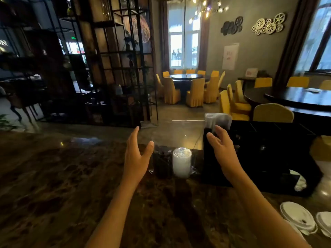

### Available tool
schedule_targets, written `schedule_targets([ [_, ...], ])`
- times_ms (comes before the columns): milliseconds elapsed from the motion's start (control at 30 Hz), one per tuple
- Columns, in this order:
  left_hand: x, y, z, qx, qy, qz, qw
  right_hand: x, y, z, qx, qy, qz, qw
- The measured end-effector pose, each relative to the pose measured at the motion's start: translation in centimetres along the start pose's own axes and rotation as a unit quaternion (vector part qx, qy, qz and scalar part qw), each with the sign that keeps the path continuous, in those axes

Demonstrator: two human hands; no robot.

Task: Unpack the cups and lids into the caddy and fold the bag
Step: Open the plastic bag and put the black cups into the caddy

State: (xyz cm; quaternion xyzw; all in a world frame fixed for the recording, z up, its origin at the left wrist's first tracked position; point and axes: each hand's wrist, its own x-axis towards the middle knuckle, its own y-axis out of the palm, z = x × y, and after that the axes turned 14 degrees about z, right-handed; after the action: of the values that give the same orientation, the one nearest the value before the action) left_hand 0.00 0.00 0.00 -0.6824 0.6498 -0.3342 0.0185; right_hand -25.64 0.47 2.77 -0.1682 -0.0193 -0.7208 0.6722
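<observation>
A clear plastic bag (194, 170) stands on the dark marble counter, holding a white stack of lids (181, 162) and a black stack (161, 163) beside it. My left hand (137, 154) hovers open just left of the bag, fingers spread. My right hand (221, 145) is open to the bag's right, in front of the black caddy (272, 158). Clear wrapped items (217, 120) stick up from the caddy's far left compartment. White lids (298, 217) lie flat at the counter's near right.
The marble counter (53, 185) stretches wide to the left. A white crumpled thing (300, 181) lies in the caddy's near right compartment. Beyond the counter are round dark tables with yellow chairs (193, 93) and a black metal shelf (114, 68).
</observation>
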Motion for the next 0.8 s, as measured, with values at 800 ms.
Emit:
schedule_targets([
  [800, 10.5, -0.5, 7.7, -0.198, -0.094, -0.038, 0.975, 7.7, 2.3, -3.2, 0.054, 0.016, -0.083, 0.995],
])
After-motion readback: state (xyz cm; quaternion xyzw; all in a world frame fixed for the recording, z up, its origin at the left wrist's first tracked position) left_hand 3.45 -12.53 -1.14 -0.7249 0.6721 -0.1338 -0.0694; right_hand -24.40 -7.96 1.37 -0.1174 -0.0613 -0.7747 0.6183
